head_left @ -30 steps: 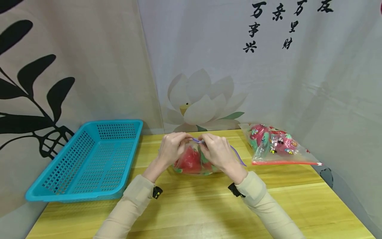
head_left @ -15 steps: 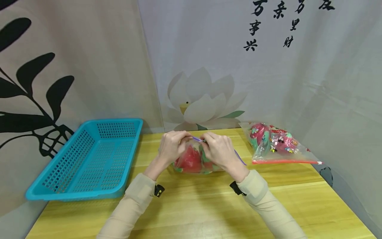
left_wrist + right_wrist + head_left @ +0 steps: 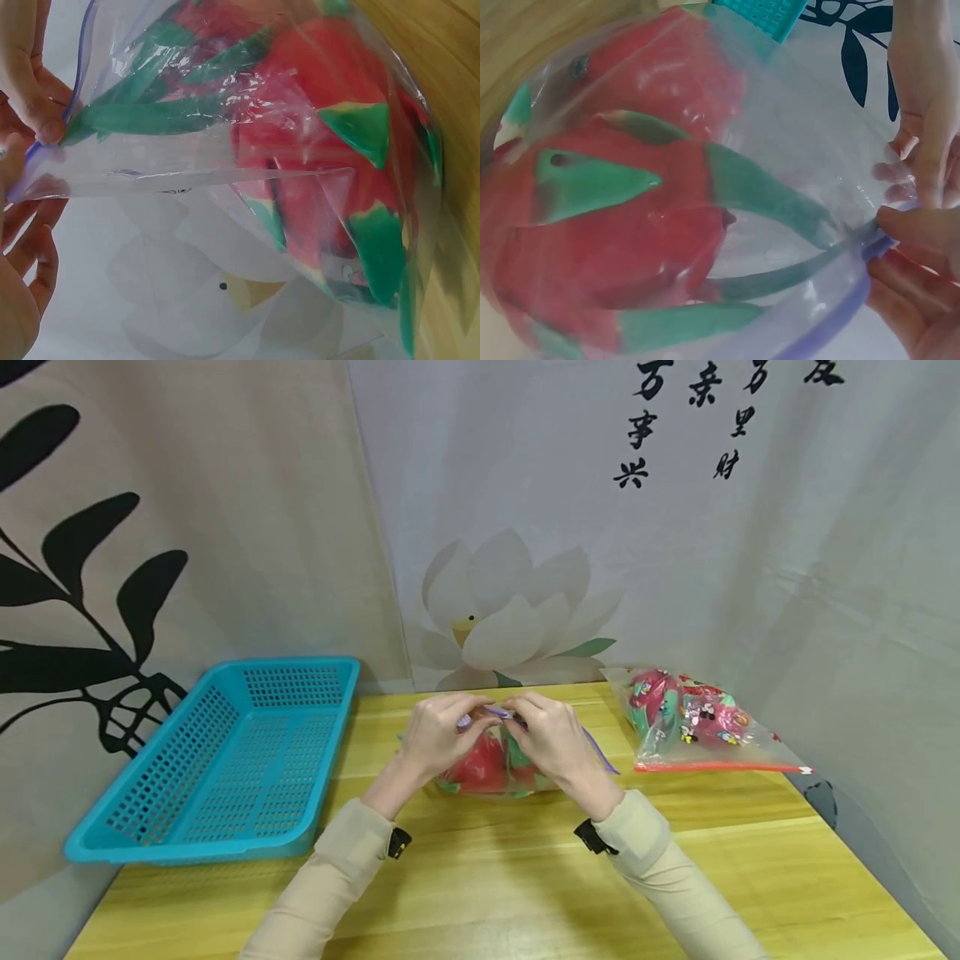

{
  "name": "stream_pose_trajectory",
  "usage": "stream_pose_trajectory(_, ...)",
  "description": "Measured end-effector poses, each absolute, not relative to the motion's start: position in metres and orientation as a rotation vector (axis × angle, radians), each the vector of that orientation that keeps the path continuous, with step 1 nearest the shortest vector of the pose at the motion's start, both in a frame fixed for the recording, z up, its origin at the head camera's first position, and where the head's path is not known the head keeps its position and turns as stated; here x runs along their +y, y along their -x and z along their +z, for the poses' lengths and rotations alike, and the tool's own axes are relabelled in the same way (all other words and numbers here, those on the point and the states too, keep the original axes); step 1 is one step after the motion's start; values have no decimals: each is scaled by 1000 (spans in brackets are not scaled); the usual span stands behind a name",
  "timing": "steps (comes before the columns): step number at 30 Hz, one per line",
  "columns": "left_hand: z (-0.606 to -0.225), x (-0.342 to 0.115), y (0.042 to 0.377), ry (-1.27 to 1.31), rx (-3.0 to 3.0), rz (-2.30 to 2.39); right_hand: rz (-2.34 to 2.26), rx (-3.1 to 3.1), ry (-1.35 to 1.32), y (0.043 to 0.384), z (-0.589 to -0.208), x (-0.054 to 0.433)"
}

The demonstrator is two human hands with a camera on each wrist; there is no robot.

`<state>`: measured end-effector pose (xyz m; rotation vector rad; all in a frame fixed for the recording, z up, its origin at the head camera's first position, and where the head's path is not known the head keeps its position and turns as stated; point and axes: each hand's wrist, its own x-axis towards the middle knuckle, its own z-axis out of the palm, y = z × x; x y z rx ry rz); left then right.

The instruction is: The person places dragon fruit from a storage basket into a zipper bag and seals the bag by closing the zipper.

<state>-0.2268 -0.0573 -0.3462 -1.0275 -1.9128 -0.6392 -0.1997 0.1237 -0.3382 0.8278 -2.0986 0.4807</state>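
In front of me stands a clear zip bag (image 3: 480,768) with a purple seal strip (image 3: 821,322). Inside it are red dragon fruits (image 3: 615,247) with green scales. My left hand (image 3: 442,735) pinches the strip from the left, and my right hand (image 3: 555,739) pinches it from the right, their fingertips close together at the bag's top. Part of the strip trails past the right hand. In the left wrist view the plastic (image 3: 150,176) rises from the fruit to both hands. The fingers hide part of the seal.
A blue perforated basket (image 3: 225,768) sits at the left of the wooden table (image 3: 510,877). At the back right lies another zip bag (image 3: 690,718), red-sealed and cartoon-printed, with red and green contents. A printed curtain (image 3: 480,527) hangs behind.
Both hands stay at the bag's top edge. The left fingers have shifted on the strip and its thumb has moved toward the right hand. The other bag and the basket have not moved.
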Motion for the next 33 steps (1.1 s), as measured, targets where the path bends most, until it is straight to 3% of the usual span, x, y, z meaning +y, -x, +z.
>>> stream_pose_trajectory(33, -349, -63, 232, 1020, -1910, -662, 368, -2083, -744, 198, -344, 126)
